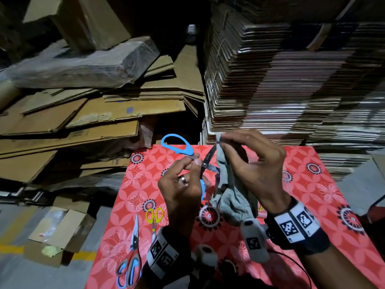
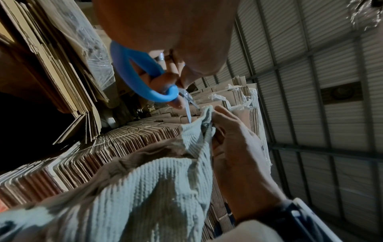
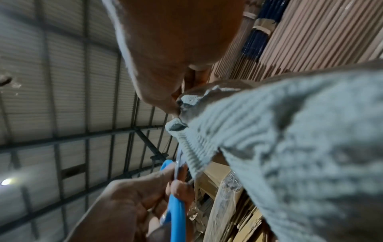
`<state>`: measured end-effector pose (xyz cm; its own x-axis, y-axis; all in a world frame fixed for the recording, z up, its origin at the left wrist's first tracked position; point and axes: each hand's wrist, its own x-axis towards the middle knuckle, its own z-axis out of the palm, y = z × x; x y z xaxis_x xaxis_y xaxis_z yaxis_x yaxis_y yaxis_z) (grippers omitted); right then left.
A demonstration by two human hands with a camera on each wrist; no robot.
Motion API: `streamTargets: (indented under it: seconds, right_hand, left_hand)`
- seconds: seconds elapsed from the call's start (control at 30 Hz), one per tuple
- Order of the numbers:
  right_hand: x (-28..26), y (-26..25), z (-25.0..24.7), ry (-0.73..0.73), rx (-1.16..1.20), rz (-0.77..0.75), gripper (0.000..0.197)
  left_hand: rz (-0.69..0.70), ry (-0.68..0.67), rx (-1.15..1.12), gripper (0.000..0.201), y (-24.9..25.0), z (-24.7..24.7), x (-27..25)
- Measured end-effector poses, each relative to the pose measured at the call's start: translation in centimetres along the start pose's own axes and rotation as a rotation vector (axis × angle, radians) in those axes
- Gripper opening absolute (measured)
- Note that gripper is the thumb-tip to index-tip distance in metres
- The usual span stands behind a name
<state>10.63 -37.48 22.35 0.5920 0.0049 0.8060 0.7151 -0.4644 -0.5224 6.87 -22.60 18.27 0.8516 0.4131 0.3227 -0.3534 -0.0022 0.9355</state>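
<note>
While the blue scissors are held up over the far edge of the table, their blades stand parted beside the top of a grey ribbed cloth. The cloth hangs down to the red flowered table cover. The left hand, a ring on one finger, curls its fingers through and round the lower blue handle loop. The right hand pinches the cloth's upper edge between thumb and forefinger, the other fingers loosely spread.

One blade bears a short stamped word, too small to read. Black-and-white square codes mark the wristbands, and the print on the flat cardboard sheets to the left is illegible.

On the cover nearer the person lie small yellow scissors and, just beside them, larger red and blue scissors, both closed. Bundled cardboard stacks rise behind the table.

Only the left wrist view shows a blade tip meeting the cloth's edge. Both wrist views also show a corrugated metal roof overhead. The right wrist view alone shows a lit lamp, with the cloth's knit ribs close and blurred.
</note>
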Motion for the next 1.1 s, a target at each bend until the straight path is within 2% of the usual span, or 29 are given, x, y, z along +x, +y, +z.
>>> streamTargets:
  seconds: [0.1, 0.2, 0.27, 0.47, 0.6, 0.73, 0.8, 0.9, 1.1]
  right_hand:
    - [-0.7, 0.1, 0.8, -0.089, -0.053, -0.065, 0.014]
    - [-2.0, 0.0, 1.7, -0.235, -0.033, -0.129, 0.020]
    - [-2.3, 0.0, 1.8, -0.270, -0.046, -0.130, 0.020]
    - [-0.4, 1.7, 0.4, -0.081, -0.125, 0.035, 0.013]
    - [0.7, 2.7, -0.6, -0.033, -0.039, 0.199, 0.013]
    - [0.7, 2.8, -1.4, 0.020, 0.054, 0.294, 0.015]
    - [0.5, 2.4, -1.7, 0.036, 0.058, 0.265, 0.013]
    - [-0.4, 0.8, -0.9, -0.020, -0.026, 0.135, 0.010]
    - [-2.1, 0.6, 0.9, -0.228, -0.136, -0.069, 0.008]
  left_hand:
    - [0.013, -0.005, 0.033, 0.015, 0.1, 0.0, 0.0]
    - [0.014, -0.005, 0.070, 0.022, -0.1, -0.2, 0.2]
    - [0.005, -0.006, 0.080, 0.029, -0.2, -0.2, 0.2]
    - [-0.019, -0.008, 0.070, 0.027, -0.4, -0.2, 0.1]
    - [-0.016, -0.039, 0.072, 0.023, -0.6, -0.3, -0.1]
    - [-0.032, -0.041, 0.056, 0.023, -0.8, -0.2, 0.1]
    - [-0.033, -0.043, 0.063, 0.025, -0.6, -0.1, 0.1]
    - [0.007, -0.049, 0.108, 0.020, -0.9, 0.1, 0.1]
    - [0.279, -0.013, 0.379, 0.012, -1.5, -0.4, 0.3]
